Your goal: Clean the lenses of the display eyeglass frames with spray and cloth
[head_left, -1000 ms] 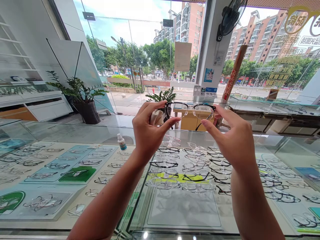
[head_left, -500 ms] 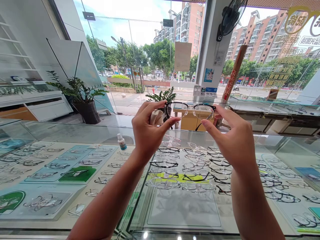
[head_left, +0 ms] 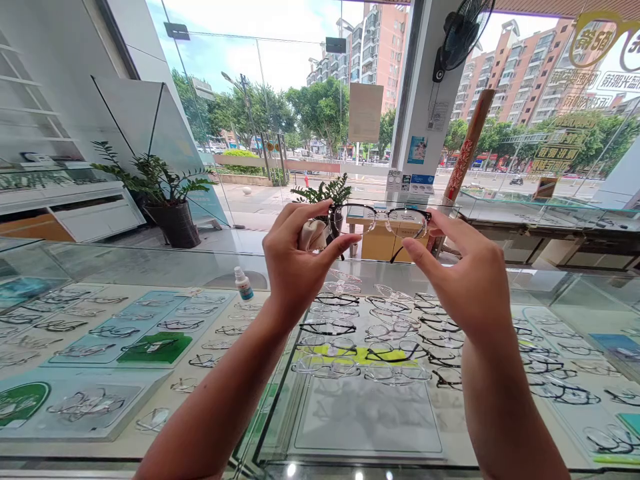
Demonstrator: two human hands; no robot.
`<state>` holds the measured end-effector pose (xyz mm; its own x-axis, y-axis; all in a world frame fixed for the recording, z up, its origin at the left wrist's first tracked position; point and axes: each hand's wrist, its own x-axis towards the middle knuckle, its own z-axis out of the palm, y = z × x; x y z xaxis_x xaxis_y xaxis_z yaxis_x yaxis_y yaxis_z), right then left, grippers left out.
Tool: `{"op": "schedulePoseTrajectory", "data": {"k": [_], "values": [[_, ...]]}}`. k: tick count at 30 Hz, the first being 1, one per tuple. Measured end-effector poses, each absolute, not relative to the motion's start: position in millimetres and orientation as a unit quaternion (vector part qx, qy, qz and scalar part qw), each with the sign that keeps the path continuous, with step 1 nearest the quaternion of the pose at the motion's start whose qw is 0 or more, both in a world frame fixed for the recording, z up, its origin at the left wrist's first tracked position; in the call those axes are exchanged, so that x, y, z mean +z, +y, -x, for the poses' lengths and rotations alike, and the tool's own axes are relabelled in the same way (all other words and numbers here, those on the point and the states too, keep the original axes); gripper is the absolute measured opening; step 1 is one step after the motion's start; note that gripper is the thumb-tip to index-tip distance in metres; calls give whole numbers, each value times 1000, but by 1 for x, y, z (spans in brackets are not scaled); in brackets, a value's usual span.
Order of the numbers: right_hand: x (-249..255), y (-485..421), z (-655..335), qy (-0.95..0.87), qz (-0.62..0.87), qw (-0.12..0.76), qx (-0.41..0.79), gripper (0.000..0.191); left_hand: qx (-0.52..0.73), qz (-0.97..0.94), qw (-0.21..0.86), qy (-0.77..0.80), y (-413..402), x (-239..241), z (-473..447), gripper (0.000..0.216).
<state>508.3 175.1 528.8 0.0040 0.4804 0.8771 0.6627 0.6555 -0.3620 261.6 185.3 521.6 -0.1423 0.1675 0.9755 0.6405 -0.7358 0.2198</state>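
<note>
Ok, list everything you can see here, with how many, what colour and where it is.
glasses: one, dark frame, held up between both hands
cloth: one, pale, tucked in the left hand
dropper bottle: one, white with blue label, on the counter top
display frames: many, black and clear, in rows under the glass
glass counter: one, clear, across the foreground
potted plants: two, green, one on the left floor, one behind the hands
fan: one, black, high on the pillar
left hand: pinches the frame's left end
right hand: pinches the frame's right end
</note>
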Motion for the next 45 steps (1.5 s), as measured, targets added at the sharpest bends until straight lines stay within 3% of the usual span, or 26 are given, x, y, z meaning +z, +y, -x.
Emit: {"op": "schedulePoseTrajectory", "data": {"k": [45], "values": [[530,171,-511,-699,403,581,-102,57,-681,636,165,-323,181,523,-263,47]]}}
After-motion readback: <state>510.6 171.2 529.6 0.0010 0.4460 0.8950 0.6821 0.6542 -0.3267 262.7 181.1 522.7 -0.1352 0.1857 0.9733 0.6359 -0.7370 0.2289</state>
